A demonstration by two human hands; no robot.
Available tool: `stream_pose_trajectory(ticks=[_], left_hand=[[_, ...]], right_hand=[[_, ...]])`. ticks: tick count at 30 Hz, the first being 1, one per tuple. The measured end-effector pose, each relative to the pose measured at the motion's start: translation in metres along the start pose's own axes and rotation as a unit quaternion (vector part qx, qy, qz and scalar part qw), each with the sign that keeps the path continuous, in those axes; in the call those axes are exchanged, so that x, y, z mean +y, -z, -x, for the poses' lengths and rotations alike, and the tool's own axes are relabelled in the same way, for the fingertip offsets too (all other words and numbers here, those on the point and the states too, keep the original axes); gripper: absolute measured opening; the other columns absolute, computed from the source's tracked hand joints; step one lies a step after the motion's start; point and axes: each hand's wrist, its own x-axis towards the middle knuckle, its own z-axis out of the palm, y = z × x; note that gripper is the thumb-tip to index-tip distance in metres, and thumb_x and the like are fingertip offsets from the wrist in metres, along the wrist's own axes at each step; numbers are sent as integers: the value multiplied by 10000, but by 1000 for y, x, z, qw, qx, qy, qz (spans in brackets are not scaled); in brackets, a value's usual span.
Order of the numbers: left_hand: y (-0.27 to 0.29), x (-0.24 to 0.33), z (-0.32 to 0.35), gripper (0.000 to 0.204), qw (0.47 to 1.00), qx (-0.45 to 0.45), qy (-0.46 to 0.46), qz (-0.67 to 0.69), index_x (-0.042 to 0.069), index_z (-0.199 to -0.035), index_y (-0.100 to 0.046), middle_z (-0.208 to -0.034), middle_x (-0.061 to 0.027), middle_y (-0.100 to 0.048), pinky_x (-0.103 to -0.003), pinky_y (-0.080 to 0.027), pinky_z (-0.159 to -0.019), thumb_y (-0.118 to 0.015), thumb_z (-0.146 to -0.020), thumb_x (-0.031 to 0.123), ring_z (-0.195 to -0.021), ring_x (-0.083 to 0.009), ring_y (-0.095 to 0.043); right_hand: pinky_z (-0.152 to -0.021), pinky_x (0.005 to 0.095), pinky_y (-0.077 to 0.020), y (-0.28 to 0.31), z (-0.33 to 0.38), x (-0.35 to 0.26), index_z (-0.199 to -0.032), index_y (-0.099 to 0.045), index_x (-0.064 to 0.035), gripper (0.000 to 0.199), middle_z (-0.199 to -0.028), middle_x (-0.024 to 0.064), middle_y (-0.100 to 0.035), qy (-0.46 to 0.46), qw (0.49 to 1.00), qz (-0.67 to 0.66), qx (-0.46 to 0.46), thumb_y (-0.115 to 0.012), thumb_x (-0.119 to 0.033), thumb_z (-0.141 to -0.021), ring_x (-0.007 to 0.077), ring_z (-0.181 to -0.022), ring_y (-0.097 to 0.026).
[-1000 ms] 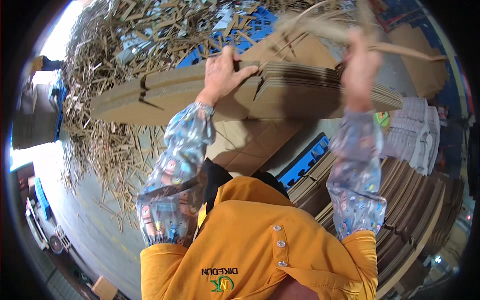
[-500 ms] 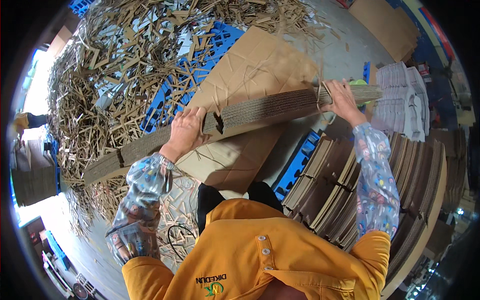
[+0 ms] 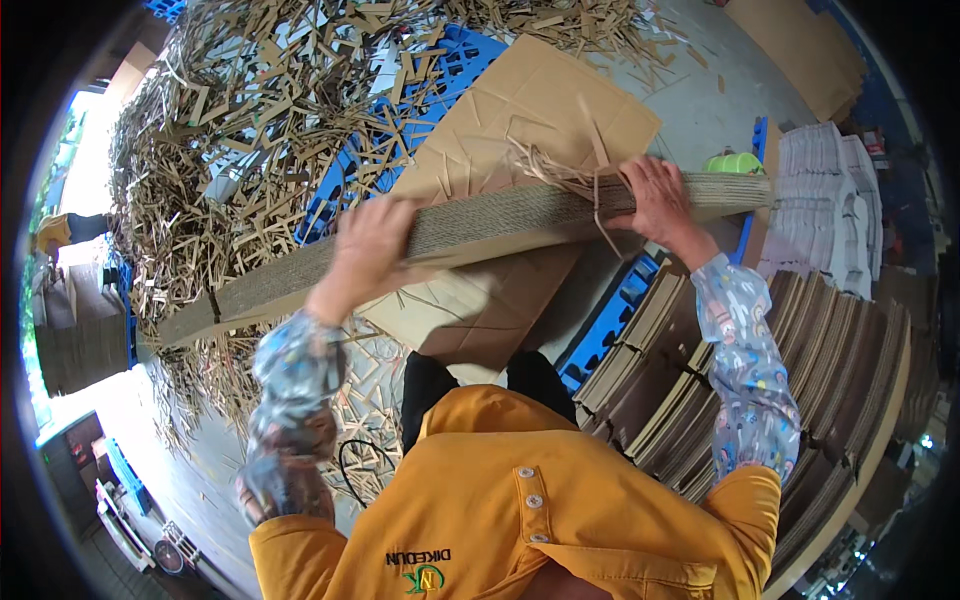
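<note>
A long stack of corrugated cardboard sheets stretches across in front of me, its layered edges facing up and its left end lower. Around its right part my right hand is closed, thumb on the near side and fingers over the top. Thin torn cardboard strips cling to the stack just left of that hand, one hanging over the near side. My left hand is at the stack's middle-left, smeared by motion, so its grip is unclear. A dark notch shows in the stack's edge near the left end.
Below the stack lies a large flat cardboard sheet over a blue pallet. A heap of cardboard offcuts fills the far left. Bundled cardboard stacks stand close on my right, with white stacked pieces beyond.
Torn strips now bunch up beside my right hand, which has shifted slightly left. The notch by my left hand no longer shows; that hand is now blurred.
</note>
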Motion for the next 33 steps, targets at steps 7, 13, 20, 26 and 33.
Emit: stream_pose_trajectory(ticks=[7,13,20,26,33], left_hand=[[-69,97,-117,724,996,64,40,-36,52,-1167,-471,-1071,-112,-522,-423,-378,-898,-776,-677,488,-1067,-280,-508],[-73,81,-141,731,981,181,72,-23,92,-1088,-527,-1015,-77,-553,-408,-385,-871,-815,-573,523,-1031,-269,-540],[-70,84,-142,718,989,125,71,-44,135,-1096,-534,-995,-40,-578,-407,-379,-875,-820,-572,535,-1033,-239,-542],[-64,88,-148,719,991,83,91,-51,130,-1102,-529,-1054,-53,-588,-409,-371,-895,-805,-594,556,-1091,-245,-535],[-77,79,-136,752,983,168,44,-61,104,-1109,-516,-1055,-78,-584,-435,-384,-874,-792,-584,567,-1094,-270,-536]], right_hand=[[-883,421,-398,-11,-39,-8,-1178,-502,-49,741,-1152,143,-542,58,995,-24,-73,-790,-463,-635,315,-1121,-502],[-837,409,-417,-29,-36,-15,-997,-544,-59,547,-981,99,-578,53,992,4,117,-798,-353,-612,286,-976,-555],[-757,422,-433,-20,-37,-22,-931,-558,-89,413,-914,73,-575,54,992,-47,100,-775,-297,-648,280,-885,-562],[-766,411,-436,-24,-36,-21,-867,-571,-82,286,-888,75,-605,62,991,-51,106,-707,-253,-683,277,-894,-587],[-762,437,-416,-27,-42,-27,-900,-533,-70,272,-873,102,-604,86,983,-107,120,-667,-241,-737,301,-897,-588]])
